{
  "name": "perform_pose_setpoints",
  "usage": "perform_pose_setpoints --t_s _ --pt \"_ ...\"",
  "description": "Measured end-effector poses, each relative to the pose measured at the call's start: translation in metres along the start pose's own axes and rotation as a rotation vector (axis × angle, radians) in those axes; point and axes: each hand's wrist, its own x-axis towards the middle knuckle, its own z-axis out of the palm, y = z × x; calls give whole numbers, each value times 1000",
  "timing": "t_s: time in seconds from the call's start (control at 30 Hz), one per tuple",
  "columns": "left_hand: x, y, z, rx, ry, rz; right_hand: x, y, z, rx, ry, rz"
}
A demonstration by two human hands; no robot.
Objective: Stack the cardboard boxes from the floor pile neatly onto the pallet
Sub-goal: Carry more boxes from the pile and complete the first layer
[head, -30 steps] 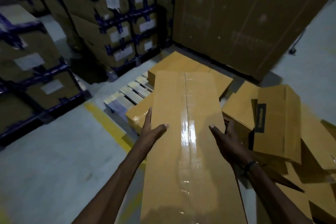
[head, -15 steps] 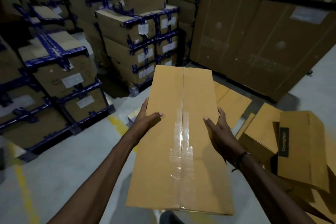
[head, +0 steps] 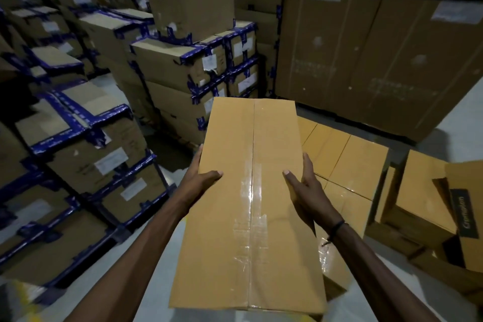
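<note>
Long box (head: 251, 206) held up in front of the person, lengthwise away from the camera, clear tape along its centre seam. Left hand (head: 201, 180) grips the left edge, thumb on top, fingers wrapped down the side. Right hand (head: 304, 188) grips the right edge the same way, thumb on the top face; a dark band (head: 337, 227) sits on that wrist. The box is in the air, touching nothing but the hands.

Below and right of it, flat boxes (head: 345, 159) lie side by side in a low layer; whatever carries them is hidden. Farther right a loose pile (head: 428, 206) of similar boxes sits on the floor, one with a dark printed label (head: 466, 213), text blurred.

Left and behind: stacks of brown cartons (head: 177, 65) edged with blue tape and white labels. Back right, a big strapped carton wall (head: 379, 55). Grey floor (head: 156, 269), with a yellow line (head: 21, 293) at lower left.
</note>
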Motion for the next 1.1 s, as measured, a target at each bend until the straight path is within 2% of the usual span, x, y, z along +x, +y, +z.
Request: perform_pose_setpoints --t_s 0.27,0.57,0.8,1.1 --pt "74 -16 -120 38 -85 -50 48 -19 120 -5 76 36" --pt "176 -15 -221 175 -269 -34 101 -29 237 -3 274 138" --pt "256 -34 -228 175 -386 -28 145 -18 261 -5 421 209" --pt "387 -74 -182 166 -474 -73 246 35 231 11 498 309"
